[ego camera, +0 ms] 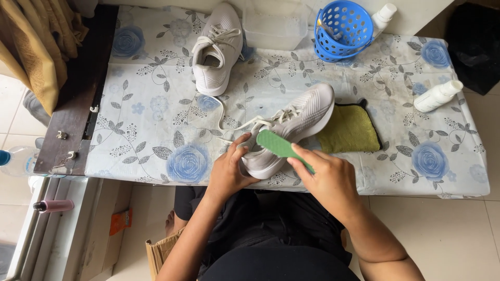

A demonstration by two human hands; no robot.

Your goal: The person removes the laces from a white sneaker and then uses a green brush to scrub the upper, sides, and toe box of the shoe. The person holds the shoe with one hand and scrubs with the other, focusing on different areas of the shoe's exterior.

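1. Both forearms are bare from the elbow down; no sleeves reach into view.
2. The left hand [227,171] shows no ring, watch or band.
3. The right hand [328,177] is likewise free of ring, watch or glove.
4. The fingernails look short and unpainted.
5. The person wears plain black clothing over the torso and lap, loosely creased, with no visible print.
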